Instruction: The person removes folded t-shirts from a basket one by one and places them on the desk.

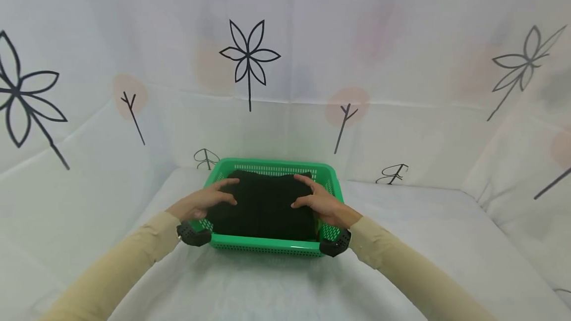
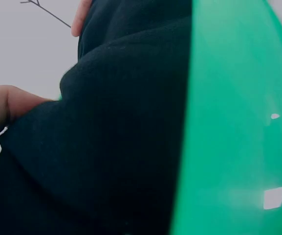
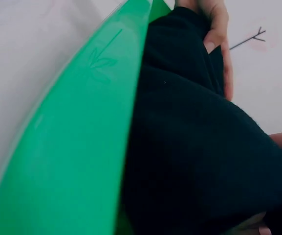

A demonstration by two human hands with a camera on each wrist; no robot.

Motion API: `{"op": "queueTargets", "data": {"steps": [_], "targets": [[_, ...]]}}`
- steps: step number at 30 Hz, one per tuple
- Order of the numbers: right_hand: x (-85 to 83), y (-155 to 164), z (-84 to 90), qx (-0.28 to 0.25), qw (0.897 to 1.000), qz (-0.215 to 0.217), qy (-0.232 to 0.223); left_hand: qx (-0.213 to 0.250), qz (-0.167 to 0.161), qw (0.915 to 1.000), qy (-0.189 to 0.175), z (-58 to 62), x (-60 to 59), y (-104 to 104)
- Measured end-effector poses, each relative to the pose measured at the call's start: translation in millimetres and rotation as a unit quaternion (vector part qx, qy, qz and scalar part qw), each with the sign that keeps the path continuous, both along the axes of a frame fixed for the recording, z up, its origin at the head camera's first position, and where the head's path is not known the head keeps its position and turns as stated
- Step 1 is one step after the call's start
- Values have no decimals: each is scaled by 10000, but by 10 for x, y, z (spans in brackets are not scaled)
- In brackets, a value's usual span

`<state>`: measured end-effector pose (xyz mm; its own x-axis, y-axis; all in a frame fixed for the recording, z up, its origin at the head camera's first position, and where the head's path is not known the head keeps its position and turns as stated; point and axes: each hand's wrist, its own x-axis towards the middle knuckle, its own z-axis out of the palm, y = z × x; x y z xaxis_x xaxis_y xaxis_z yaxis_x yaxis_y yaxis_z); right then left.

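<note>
Both my hands resting on a folded black garment inside a green basket.

The folded black garment (image 1: 263, 207) lies flat in the green basket (image 1: 267, 247), filling most of it; its long axis runs left to right, parallel to the basket's near rim. My left hand (image 1: 206, 200) lies on the garment's left part, fingers spread and nearly straight, gripping nothing. My right hand (image 1: 322, 203) lies on the right part in like manner, fingers extended across the cloth. The basket stands on the white cloth-covered surface (image 1: 267, 286), close to the flower-printed backdrop (image 1: 250, 58). A leaf motif is moulded into the basket wall (image 3: 99, 66); no readable writing or label shows on garment or basket.
</note>
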<state>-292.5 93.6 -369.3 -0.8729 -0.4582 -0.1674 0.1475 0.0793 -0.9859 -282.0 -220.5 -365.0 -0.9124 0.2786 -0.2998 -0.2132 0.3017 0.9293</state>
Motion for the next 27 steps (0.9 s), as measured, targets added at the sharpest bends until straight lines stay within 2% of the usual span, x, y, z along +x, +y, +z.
{"op": "queueTargets", "data": {"steps": [7, 16, 23, 27], "targets": [[13, 23, 106, 85, 9994, -191, 262, 179, 7, 9992, 359, 64, 4, 8], [35, 113, 183, -80, 9990, -247, 373, 477, 5, 9963, 709, 146, 35, 50], [33, 195, 306, -264, 9976, -69, 639, 609, 132, 9935, 954, 264, 35, 111], [34, 236, 372, -591, 9967, 65, 561, 726, 142, 9920, 1023, 311, 37, 130]]}}
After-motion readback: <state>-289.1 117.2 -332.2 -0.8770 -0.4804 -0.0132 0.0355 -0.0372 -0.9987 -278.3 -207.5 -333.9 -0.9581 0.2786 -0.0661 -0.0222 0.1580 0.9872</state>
